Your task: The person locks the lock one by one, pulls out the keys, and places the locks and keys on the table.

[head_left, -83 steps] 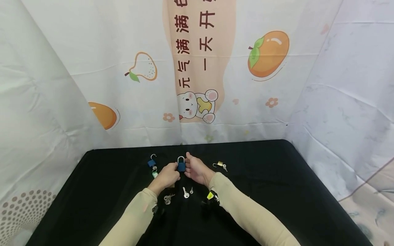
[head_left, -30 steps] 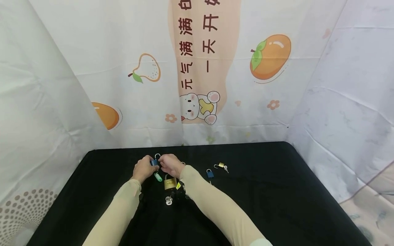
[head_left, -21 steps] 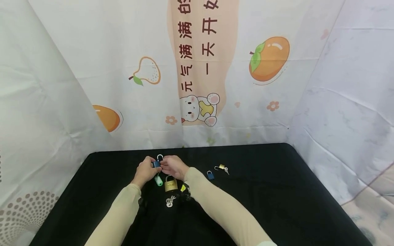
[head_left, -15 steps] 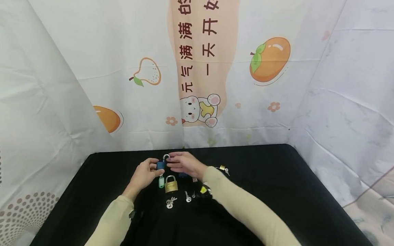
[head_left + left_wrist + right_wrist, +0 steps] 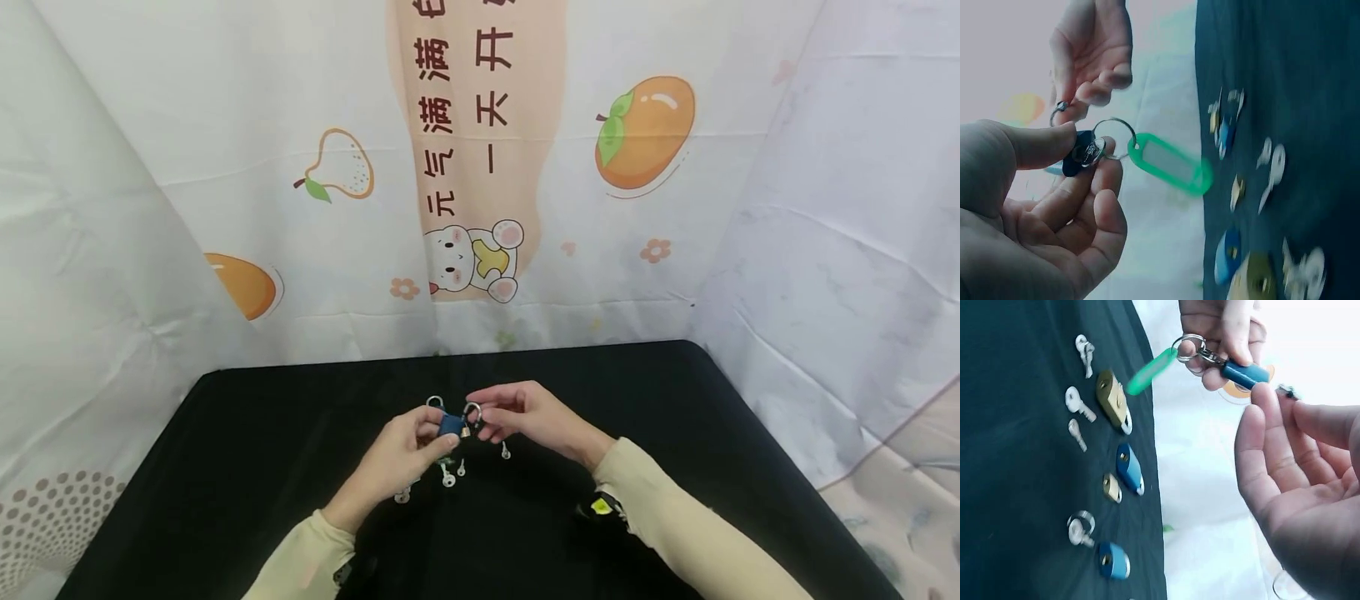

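My left hand [image 5: 393, 458] pinches a blue padlock [image 5: 451, 424] between thumb and fingers, above the cloth. Its silver shackle [image 5: 472, 410] stands open, pointing toward my right hand [image 5: 543, 421]. The right thumb and fingertips pinch that shackle's end, as the right wrist view shows. A key [image 5: 1093, 150] sits in the bottom of the padlock body, carrying a split ring [image 5: 1189, 347] and a green key tag [image 5: 1169, 165] that hangs free. Seen from the head, the hands and padlock hide most of the locks lying behind.
On the black cloth [image 5: 300, 442] lie a large brass padlock [image 5: 1110, 397], a blue padlock [image 5: 1129, 467], a small brass padlock [image 5: 1110, 487] and a smaller blue padlock [image 5: 1114, 560]. Several loose keys [image 5: 1079, 403] lie in front. A white printed curtain [image 5: 345, 258] hangs behind.
My left hand left one blue padlock on the cloth, took up the tagged one at the left and carried it right and nearer. The right hand moved right and now pinches its shackle.
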A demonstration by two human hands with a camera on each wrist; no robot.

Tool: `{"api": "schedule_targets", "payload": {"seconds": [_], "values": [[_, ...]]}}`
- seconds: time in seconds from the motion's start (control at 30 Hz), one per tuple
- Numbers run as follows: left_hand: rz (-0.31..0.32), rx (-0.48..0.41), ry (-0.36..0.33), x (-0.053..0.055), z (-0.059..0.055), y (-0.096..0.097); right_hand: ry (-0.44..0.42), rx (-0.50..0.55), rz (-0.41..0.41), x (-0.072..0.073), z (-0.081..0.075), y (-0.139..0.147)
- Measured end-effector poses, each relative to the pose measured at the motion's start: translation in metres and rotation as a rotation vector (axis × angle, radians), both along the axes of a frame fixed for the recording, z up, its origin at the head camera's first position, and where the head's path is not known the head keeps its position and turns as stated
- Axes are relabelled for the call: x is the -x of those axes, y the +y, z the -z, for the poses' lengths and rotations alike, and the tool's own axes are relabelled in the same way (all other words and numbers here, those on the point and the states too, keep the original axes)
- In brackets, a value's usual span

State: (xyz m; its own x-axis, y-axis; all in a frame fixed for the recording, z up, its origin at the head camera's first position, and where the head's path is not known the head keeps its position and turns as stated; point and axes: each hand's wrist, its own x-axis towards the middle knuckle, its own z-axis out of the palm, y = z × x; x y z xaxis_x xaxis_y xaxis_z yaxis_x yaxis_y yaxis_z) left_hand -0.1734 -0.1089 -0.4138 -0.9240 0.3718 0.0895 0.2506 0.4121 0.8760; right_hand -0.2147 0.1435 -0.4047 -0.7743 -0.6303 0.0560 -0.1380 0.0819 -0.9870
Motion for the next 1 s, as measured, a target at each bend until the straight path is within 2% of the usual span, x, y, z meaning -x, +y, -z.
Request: {"api": "schedule_targets", "payload": {"seconds": [0.2, 0.3, 0.4, 0.53, 0.73, 0.9, 1.0], "values": [[0.105, -0.051, -0.051, -0.008, -0.003, 0.022, 0.137, -0.073, 0.011, -0.011, -0.003, 0.023], [0.122, -0.061, -0.032, -0.010, -0.006, 0.032, 0.195, -0.103, 0.037, -0.011, -0.003, 0.029], [0.135, -0.030, 0.003, -0.011, -0.007, 0.040, 0.233, -0.127, 0.055, -0.012, -0.003, 0.032], [0.129, 0.006, 0.051, -0.012, -0.010, 0.047, 0.275, -0.139, 0.052, -0.016, -0.006, 0.031], [0.110, 0.022, 0.101, -0.016, -0.012, 0.047, 0.361, -0.195, 0.090, -0.018, -0.004, 0.025], [0.095, 0.009, 0.078, -0.020, -0.013, 0.044, 0.500, -0.247, 0.095, -0.020, -0.003, 0.021], [0.086, -0.020, 0.058, -0.021, -0.014, 0.043, 0.528, -0.239, 0.099, -0.021, -0.004, 0.019]]}}
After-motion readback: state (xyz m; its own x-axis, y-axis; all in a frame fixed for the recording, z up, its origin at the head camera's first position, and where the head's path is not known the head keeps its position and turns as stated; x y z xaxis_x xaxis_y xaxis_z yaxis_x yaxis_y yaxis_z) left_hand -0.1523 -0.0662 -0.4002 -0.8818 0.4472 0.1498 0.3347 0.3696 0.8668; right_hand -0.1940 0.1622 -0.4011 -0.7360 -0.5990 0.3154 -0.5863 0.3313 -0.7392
